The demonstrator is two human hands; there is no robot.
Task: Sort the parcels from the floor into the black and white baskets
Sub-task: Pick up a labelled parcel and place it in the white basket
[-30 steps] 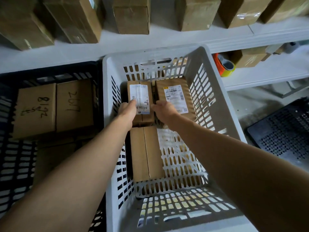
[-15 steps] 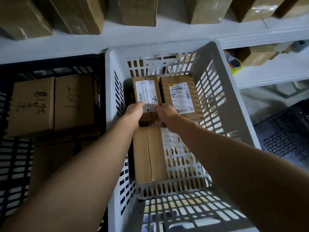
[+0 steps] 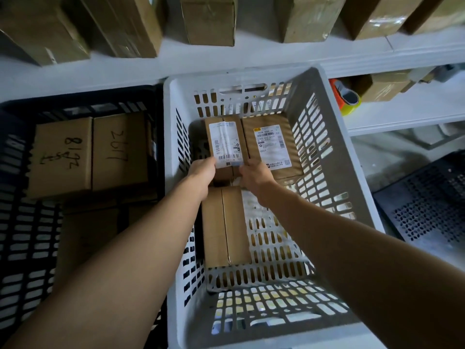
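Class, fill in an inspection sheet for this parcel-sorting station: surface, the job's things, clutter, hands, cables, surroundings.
Surface: grey floor shows to the right of the baskets.
Job's things: white basket holds three parcels: a narrow labelled parcel, a wide labelled parcel beside it, and a plain parcel nearer the camera. black basket holds several parcels; the top two are marked parcels with handwriting.
Clutter: tape roll on the white shelves; black perforated panel at far right.
Hands: left hand and right hand both grip the narrow labelled parcel's near end.
Cables: nothing seen.
Surroundings: the shelves carry cardboard boxes.
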